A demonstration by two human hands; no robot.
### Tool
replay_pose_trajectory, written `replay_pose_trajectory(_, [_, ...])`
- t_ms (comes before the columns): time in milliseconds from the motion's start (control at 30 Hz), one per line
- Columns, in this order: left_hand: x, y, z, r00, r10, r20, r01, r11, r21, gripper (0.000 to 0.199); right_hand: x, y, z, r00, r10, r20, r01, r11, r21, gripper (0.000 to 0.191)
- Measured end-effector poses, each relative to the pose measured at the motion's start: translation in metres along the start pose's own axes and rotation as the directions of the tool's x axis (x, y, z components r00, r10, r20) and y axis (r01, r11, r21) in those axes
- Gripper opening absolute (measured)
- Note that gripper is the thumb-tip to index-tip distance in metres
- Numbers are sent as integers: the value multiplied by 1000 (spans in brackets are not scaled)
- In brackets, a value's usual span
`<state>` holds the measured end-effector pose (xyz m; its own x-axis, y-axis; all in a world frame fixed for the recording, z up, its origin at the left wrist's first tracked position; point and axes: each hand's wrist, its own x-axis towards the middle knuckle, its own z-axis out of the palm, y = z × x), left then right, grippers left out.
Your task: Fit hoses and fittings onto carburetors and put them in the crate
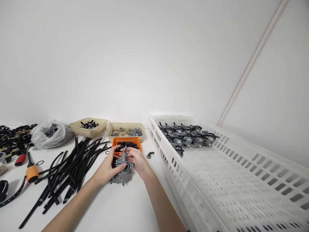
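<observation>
A grey metal carburetor (124, 172) stands upright near the middle of the white table, with a clear bowl at its bottom and a bent metal tube on top. My left hand (107, 169) grips it from the left, thumb across its front by the round bore. From the right, my right hand (138, 158) closes its fingers around the upper part, close to the bent tube; some fingertips are hidden behind it. Just beyond both hands is an orange basket (138, 144) of black rubber parts. A small black elbow piece (150, 155) lies to the right.
On the right, a large white perforated crate (169, 167) holds rows of carburetors (187, 133). Black hoses (70, 164) spread leftward, beside an orange-handled screwdriver (32, 173) and a red-handled one (20, 159). Beige trays (110, 138) and a plastic bag (40, 137) of small parts stand behind.
</observation>
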<state>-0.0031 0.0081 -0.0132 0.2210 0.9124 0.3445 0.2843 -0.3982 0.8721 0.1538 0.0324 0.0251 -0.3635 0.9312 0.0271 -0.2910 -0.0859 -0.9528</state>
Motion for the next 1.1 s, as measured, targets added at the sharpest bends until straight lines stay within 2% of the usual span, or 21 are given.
replay_pose_trajectory(700, [-1, 1, 0, 1000, 0, -5, 0, 1000, 9, 72, 3, 4, -2, 998, 20, -51, -19, 999, 28, 28])
replay_pose_trajectory(1100, [0, -1, 1, 1000, -3, -13, 3, 1000, 4, 66, 6, 7, -4, 995, 29, -95, -27, 999, 29, 28])
